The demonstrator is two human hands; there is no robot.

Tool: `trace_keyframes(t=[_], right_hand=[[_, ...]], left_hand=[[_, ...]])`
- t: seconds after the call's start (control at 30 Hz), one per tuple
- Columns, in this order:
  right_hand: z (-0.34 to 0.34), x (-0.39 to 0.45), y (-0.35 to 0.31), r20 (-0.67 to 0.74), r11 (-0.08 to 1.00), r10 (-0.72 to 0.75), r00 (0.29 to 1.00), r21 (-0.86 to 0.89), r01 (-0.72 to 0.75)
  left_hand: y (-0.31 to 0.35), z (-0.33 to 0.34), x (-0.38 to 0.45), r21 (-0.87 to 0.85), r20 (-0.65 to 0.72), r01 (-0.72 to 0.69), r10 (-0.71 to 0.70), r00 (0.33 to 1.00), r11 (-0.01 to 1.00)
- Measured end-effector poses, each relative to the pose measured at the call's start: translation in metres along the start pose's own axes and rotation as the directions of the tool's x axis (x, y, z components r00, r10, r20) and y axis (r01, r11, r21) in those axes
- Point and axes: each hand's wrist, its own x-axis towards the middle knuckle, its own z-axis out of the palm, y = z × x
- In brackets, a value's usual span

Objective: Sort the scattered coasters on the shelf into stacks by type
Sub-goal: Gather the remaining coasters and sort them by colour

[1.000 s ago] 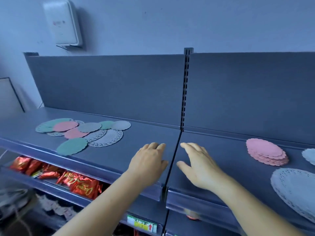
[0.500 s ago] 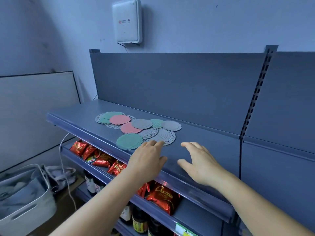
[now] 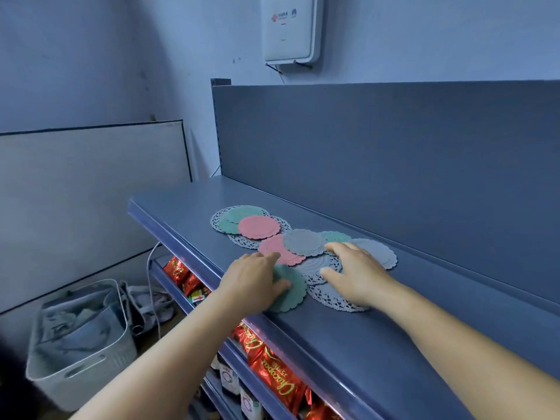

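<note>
On the blue shelf, near its left end, lies an overlapping scatter of round paper coasters with scalloped edges. There are 2 pink coasters, several green ones, plain grey ones and lacy white doilies with cut-out rims. The farthest group has a green coaster on a white doily, with a pink one partly over both. A grey coaster overlaps the second pink one.

The left hand lies flat, fingers spread, on the nearest green coaster close to the shelf's front edge; its grip is wide and holds nothing. The right hand rests palm down over a white doily, fingers spread, fingertips touching another green coaster; beside it lies a grey coaster.

Red snack packets fill the shelf below. A pale basket stands on the floor at left.
</note>
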Motion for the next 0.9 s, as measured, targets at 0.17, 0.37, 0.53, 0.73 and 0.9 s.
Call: trace_keyframes(t=[0.17,0.37,0.53,0.73,0.9], right_hand=[[0.009,0.047,-0.008,0.024,1.000,0.002,1.000,0.002,-0.002],[0.017,0.078,-0.013,0.125,0.991,0.125,0.984,-0.065,-0.117],[0.009,0.083,-0.017,0.131,0.970,0.237,0.963,0.019,-0.242],[0.012,0.081,-0.023,0.060,0.881,0.398,0.915,0.253,-0.400],[0.009,0.056,-0.020,-0.027,0.717,0.511,0.859,0.564,-0.409]], left_hand=[[-0.010,-0.002,0.013,-0.044,0.008,0.012,-0.012,1.000,0.999],[-0.020,-0.001,0.022,-0.217,0.016,-0.006,0.009,1.000,0.976],[-0.028,-0.005,0.035,-0.253,0.053,-0.073,0.089,0.995,0.965],[-0.037,-0.008,0.043,-0.314,-0.015,-0.148,0.151,0.988,0.938],[-0.036,-0.012,0.046,-0.415,-0.119,-0.207,0.173,0.978,0.886]])
